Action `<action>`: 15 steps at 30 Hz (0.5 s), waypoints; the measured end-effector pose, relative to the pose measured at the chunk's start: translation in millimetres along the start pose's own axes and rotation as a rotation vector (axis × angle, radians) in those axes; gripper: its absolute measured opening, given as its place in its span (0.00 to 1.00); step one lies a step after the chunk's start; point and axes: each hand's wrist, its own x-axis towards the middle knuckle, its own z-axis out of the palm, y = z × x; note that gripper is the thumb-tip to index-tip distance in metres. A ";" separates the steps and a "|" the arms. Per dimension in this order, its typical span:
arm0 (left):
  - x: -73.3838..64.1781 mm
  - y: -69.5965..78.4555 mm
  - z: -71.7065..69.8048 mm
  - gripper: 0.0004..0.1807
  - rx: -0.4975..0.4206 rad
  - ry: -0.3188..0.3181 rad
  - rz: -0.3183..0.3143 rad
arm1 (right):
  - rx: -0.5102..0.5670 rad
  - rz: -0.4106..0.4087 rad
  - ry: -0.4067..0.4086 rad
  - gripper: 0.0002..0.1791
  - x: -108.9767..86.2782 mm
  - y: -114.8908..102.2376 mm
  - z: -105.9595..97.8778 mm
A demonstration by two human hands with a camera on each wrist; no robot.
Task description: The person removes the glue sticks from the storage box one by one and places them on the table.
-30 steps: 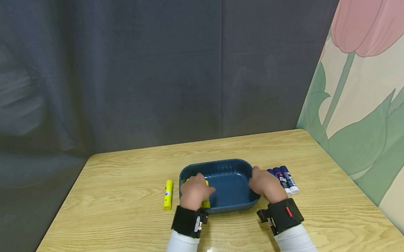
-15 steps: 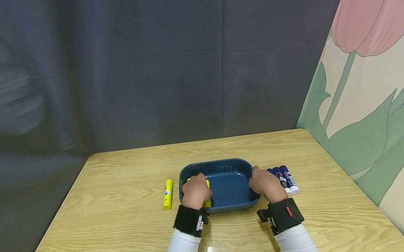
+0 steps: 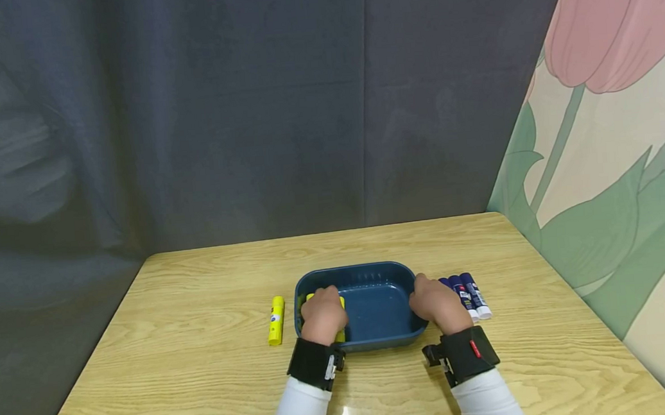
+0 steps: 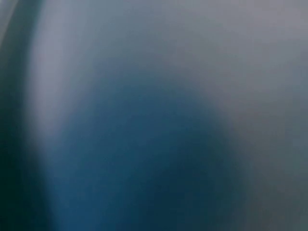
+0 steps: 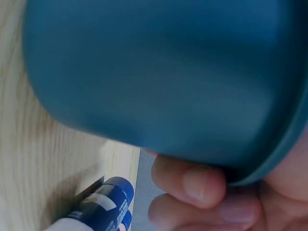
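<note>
A dark blue rectangular tray (image 3: pixel 385 342) stands mid-table. My left hand (image 3: pixel 324 312) is inside its left end, knuckles up, with its fingers curled down onto a yellow glue stick (image 3: pixel 341 332); the fingertips are hidden. A bit of yellow also shows at the hand's far left side. My right hand (image 3: pixel 436 302) grips the tray's right end. In the right wrist view, its fingers (image 5: pixel 196 185) curl under the rim of the tray (image 5: pixel 159 82). The left wrist view is only a blue-grey blur.
Another yellow glue stick (image 3: pixel 277 321) lies on the table left of the tray. Several dark blue glue sticks with white ends (image 3: pixel 470 295) lie side by side at the right, close to my right hand. A grey curtain (image 3: pixel 247 143) hangs behind the table (image 3: pixel 174 347).
My left hand has shifted slightly right inside the tray, and its thumb, spread out a second ago, is tucked in now. My right hand and the tray have stayed put.
</note>
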 end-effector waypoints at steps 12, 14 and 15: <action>-2.6 3.5 4.9 0.21 0.029 0.046 0.024 | 0.006 -0.005 -0.001 0.27 0.6 2.4 1.5; -2.7 3.5 6.7 0.23 0.029 0.051 0.036 | 0.007 -0.009 0.003 0.27 1.0 2.6 1.2; -2.6 3.3 7.8 0.24 0.024 0.049 0.042 | 0.007 -0.012 0.004 0.27 1.3 2.8 1.1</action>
